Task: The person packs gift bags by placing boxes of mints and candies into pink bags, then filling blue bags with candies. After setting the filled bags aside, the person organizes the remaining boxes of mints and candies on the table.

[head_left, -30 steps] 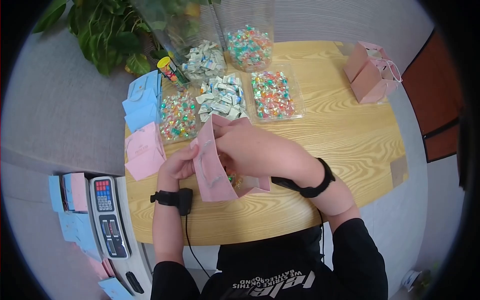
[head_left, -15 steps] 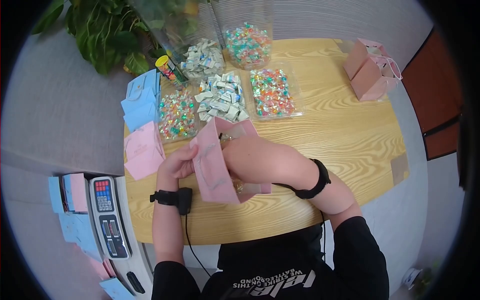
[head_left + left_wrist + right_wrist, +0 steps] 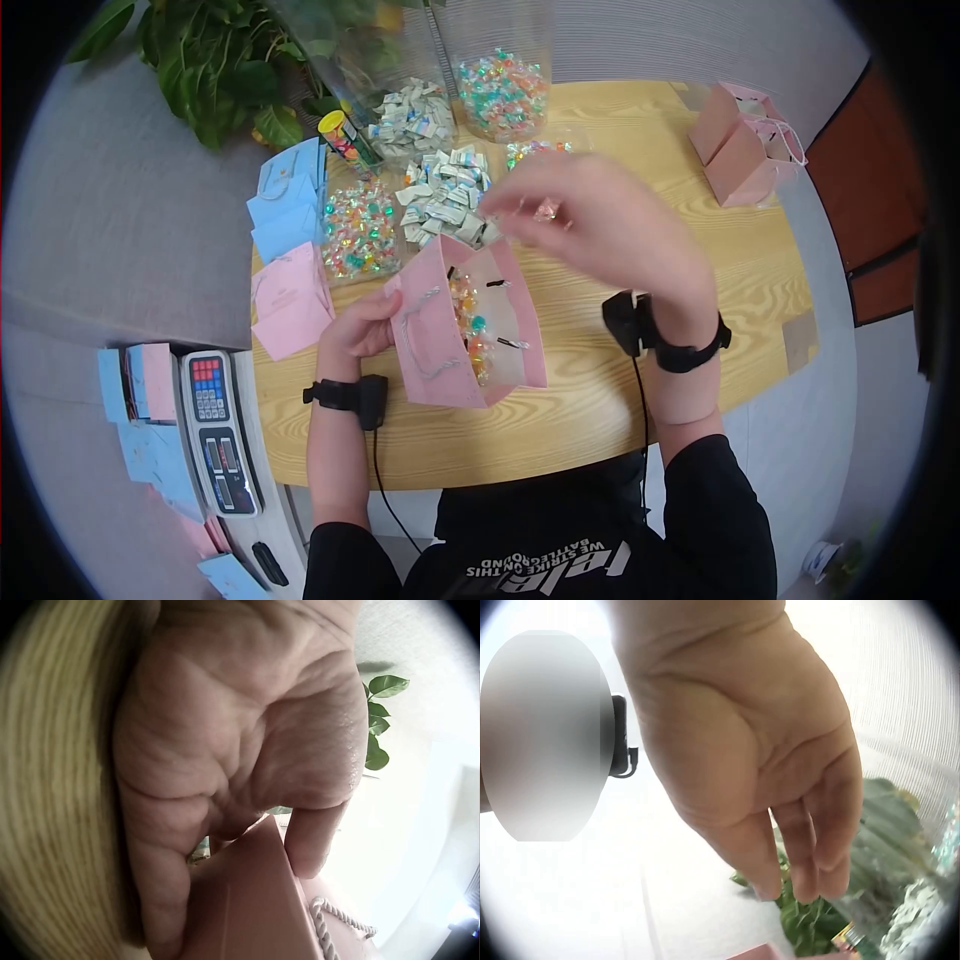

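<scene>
A pink paper bag (image 3: 437, 345) stands open-topped near the table's front, wrapped candies (image 3: 470, 330) inside. My left hand (image 3: 362, 322) grips its left side; in the left wrist view the thumb of the left hand (image 3: 240, 742) lies on the pink bag (image 3: 251, 907) near its white rope handle. Above and right of the bag, my right hand (image 3: 610, 220) hangs in the air over the right candy tray (image 3: 583, 137). In the right wrist view the fingers of the right hand (image 3: 765, 757) are loosely bent, with nothing visible between them.
Trays of colourful candies (image 3: 358, 225) and white packets (image 3: 445, 190) sit behind the bag, with clear tubs (image 3: 503, 90) beyond. Blue bags (image 3: 287, 200) and flat pink bags (image 3: 290, 300) lie left, a scale (image 3: 218, 430) lower left. Pink bags (image 3: 740, 155) stand at the far right.
My right hand has come out of the pink bag and moved up and to the right, exposing the candies inside. The left hand keeps its grip in nearly the same place.
</scene>
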Tool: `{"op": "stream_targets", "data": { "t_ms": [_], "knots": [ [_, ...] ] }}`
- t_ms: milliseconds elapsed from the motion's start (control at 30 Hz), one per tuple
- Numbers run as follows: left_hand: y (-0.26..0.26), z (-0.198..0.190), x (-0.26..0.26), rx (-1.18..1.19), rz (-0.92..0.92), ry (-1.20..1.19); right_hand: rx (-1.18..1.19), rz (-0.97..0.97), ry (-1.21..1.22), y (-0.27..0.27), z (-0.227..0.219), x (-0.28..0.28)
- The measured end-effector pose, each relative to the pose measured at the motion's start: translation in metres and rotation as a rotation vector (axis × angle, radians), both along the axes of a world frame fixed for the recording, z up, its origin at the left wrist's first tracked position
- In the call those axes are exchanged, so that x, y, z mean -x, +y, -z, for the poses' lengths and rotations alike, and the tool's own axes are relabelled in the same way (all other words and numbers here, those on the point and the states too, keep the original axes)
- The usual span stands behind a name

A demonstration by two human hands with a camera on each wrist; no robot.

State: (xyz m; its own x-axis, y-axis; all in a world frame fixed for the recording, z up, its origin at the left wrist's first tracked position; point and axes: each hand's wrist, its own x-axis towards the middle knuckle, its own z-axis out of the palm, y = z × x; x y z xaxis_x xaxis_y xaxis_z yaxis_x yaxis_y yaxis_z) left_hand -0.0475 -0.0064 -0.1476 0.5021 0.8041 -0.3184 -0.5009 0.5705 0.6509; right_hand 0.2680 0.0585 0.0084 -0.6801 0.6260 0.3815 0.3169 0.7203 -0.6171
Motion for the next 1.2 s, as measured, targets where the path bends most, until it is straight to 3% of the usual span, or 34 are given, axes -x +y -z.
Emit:
{"op": "stream_targets", "data": {
  "t_ms": [33,67,133,167,233,333,500,567,767,967,1200],
  "knots": [
    [0.0,0.003,0.002,-0.003,-0.003,0.0,0.054,0.136,0.001,0.007,-0.004,-0.006],
    [0.001,0.005,0.003,-0.008,0.008,0.015,0.05,0.136,0.0,0.017,-0.001,-0.012],
    [0.002,0.004,0.002,-0.02,0.023,0.026,0.047,0.391,-0.154,0.037,0.015,-0.02],
    [0.002,0.0,0.0,0.001,0.012,0.062,0.042,0.396,-0.155,0.043,0.024,-0.022],
    [0.001,-0.002,0.0,0.021,0.003,0.099,0.103,0.531,-0.565,0.052,0.043,-0.023],
    [0.0,0.001,0.005,0.003,0.032,0.168,0.234,0.429,-0.625,0.069,0.062,-0.014],
    [-0.001,0.002,0.013,-0.043,0.044,0.213,0.209,0.498,-0.598,0.065,0.091,0.007],
    [-0.001,0.0,0.012,-0.04,0.041,0.218,0.152,0.509,-0.62,0.064,0.09,0.009],
    [-0.001,-0.002,0.009,-0.027,0.032,0.207,0.277,0.456,-0.747,0.067,0.078,0.009],
    [-0.001,-0.003,0.008,-0.02,0.026,0.21,0.183,0.524,-0.724,0.071,0.095,0.009],
    [-0.001,-0.006,0.006,-0.02,0.034,0.212,0.242,0.433,-0.587,0.08,0.093,0.0]
  ]
}}
